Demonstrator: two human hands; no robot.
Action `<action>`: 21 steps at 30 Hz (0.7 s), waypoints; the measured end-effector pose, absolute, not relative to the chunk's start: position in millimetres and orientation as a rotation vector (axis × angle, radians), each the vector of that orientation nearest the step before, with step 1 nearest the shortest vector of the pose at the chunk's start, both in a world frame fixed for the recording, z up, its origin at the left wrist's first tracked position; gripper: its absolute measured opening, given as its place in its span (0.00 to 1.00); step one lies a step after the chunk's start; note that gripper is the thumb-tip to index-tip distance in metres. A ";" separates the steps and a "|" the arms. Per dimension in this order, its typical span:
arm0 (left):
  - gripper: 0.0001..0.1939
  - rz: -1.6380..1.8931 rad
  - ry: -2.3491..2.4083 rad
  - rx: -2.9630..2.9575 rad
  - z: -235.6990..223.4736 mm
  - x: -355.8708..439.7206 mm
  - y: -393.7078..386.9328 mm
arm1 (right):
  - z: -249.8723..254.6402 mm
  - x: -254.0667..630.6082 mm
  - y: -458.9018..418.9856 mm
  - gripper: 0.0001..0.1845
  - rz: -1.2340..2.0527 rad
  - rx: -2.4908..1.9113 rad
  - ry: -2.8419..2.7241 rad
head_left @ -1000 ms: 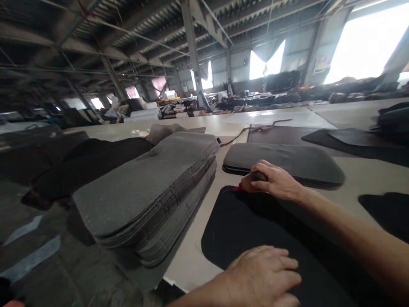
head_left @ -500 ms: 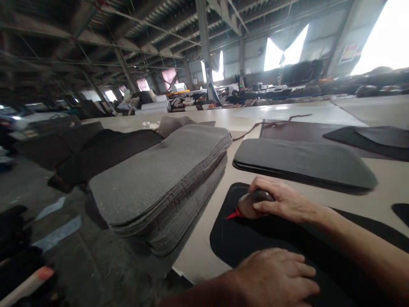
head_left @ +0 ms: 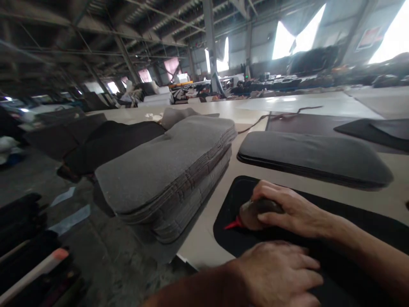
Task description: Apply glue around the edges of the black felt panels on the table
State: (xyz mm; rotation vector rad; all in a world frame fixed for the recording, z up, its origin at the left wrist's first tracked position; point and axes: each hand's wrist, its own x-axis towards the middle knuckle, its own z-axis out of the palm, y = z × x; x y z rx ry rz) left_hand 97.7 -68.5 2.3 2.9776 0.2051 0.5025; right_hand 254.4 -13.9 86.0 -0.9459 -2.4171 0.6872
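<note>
In the head view, the only one I have, I see my right hand [head_left: 289,209] on the far part of a black mat [head_left: 227,207]; its fingers [head_left: 269,191] are curled closed around a brownish bottle [head_left: 251,216], the thumb along its near side and the other fingers over the top; the bottle lies tilted within that grip, its body showing out past the fingertips toward the left of the picture, and its red nozzle [head_left: 233,223] points left and slightly down, close over the mat; whether the tip touches the surface I can't tell from here. My left hand [head_left: 276,270] is palm down over the nearer part of the same mat, its fingers parted and loosely extended toward the right, somewhat blurred; the underside of the palm is hidden from me; the bottle is just beyond this hand, apart from its fingers. The mat lies flat on a pale counter [head_left: 204,245]; to its left a tall stack of grey pieces [head_left: 166,157] stands near the counter's edge; beyond the mat lies a lower grey stack [head_left: 313,153], with a thin brown strip [head_left: 255,123] and a dark sheet [head_left: 297,123] farther back.
</note>
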 end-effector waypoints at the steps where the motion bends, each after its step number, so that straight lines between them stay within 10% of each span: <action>1: 0.20 0.509 0.206 2.975 0.8 97.7 -68.6 | 86.4 252.8 -18.3 0.07 0.741 -0.916 -2.425; 21: 0.17 0.440 0.288 2.873 10.5 96.1 -70.7 | 96.2 296.5 44.4 0.11 0.008 -1.452 -2.314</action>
